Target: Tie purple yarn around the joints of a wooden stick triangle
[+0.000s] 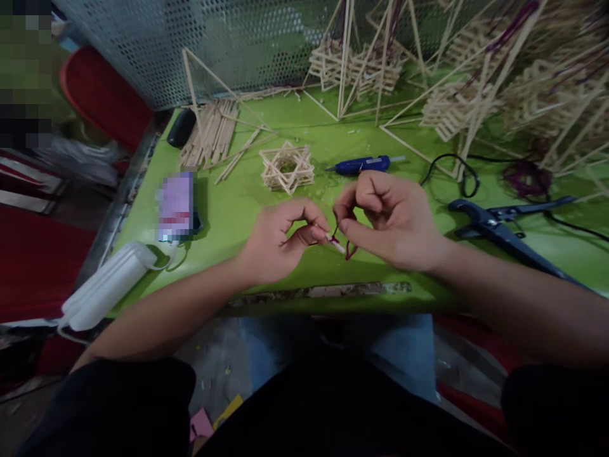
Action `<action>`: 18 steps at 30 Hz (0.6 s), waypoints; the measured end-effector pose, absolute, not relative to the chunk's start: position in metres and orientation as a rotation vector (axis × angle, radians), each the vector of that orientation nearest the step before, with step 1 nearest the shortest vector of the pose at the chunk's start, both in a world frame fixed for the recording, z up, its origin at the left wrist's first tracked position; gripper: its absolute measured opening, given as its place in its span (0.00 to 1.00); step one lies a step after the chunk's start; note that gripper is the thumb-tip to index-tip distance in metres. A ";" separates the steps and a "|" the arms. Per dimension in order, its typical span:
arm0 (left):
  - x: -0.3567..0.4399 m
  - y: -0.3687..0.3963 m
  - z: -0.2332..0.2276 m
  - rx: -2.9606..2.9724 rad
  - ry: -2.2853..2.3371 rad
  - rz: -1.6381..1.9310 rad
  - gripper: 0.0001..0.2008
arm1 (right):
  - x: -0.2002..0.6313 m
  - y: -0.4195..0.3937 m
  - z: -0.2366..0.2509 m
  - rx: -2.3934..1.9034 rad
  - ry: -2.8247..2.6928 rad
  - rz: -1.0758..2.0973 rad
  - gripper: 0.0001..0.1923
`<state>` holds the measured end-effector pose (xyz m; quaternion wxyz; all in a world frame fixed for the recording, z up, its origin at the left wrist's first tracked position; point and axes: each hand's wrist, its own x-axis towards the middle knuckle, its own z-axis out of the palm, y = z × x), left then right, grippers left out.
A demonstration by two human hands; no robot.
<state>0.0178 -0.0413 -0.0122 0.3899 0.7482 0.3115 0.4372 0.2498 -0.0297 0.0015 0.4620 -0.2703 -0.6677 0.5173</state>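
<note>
Between thumb and fingers, my left hand (280,241) pinches a short pale wooden stick (337,245) near the table's front edge. Dark purple string (351,251) is looped around that stick. My right hand (394,219) is closed just right of it, pinching the string between thumb and index finger. Beyond my hands sits a star-shaped frame of stacked sticks (287,167). Right of the star lies a blue glue gun (361,165), partly behind my right hand.
On the green table (228,216) lie a bundle of sticks (212,133), a phone (176,204), a white power bank-like block (109,285), and a dark cutter tool (504,231). Several stick frames (457,108) crowd the back right near purple string (526,179). A perforated metal panel (214,44) stands behind.
</note>
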 end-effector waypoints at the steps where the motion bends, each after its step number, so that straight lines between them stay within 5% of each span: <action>1: 0.017 -0.042 -0.013 1.894 0.758 1.110 0.12 | 0.249 -0.029 0.001 -0.689 -1.629 1.276 0.26; 18: 0.017 -0.038 -0.013 1.997 0.791 1.127 0.11 | 0.251 -0.028 0.006 -0.653 -1.674 1.327 0.26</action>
